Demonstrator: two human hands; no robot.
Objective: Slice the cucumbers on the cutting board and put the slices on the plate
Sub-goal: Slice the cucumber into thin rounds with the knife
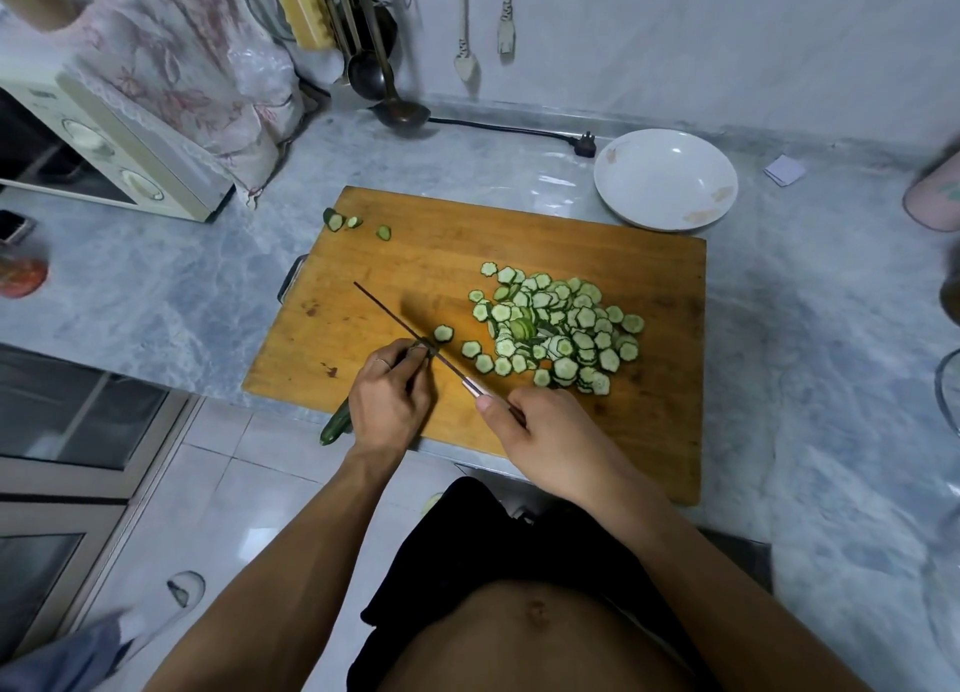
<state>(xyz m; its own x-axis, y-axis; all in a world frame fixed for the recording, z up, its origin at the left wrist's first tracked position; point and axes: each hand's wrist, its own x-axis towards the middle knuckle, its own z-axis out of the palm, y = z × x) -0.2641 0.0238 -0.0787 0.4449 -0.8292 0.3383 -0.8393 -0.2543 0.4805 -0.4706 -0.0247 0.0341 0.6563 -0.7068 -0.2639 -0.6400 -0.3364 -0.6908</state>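
- On the near-left part of the wooden cutting board [519,244], left hand [389,405] w/ fingers curled down over a cucumber [336,425], gripping it; the cuke's dark green end sticks out past the board's near edge, over the floor.
- Right hand [545,431] closed round the handle of a knife [415,338], thumb lying along the top near the blade.
- Blade runs diagonally toward the board's left side, seen edge-on, sitting right against the left fingertips [418,351] at the cuke's cut end.
- One slice [443,333] lies just beside the blade, on its right.
- Big pile of slices [563,328] on the board's right half, overlapping, w/ a few loose ones strung along its near-left side.
- Far-left corner of the board: a few end pieces [343,221], one sitting at the very edge.
- White plate [665,179] on the marble counter [156,286], just past the board's far-right corner; no slices on it.
- Counter's far-left corner: microwave [104,146] under a floral cloth.
- Back wall: hanging ladles [382,83]; a black plug [584,145] & cord lie on the counter near the plate.
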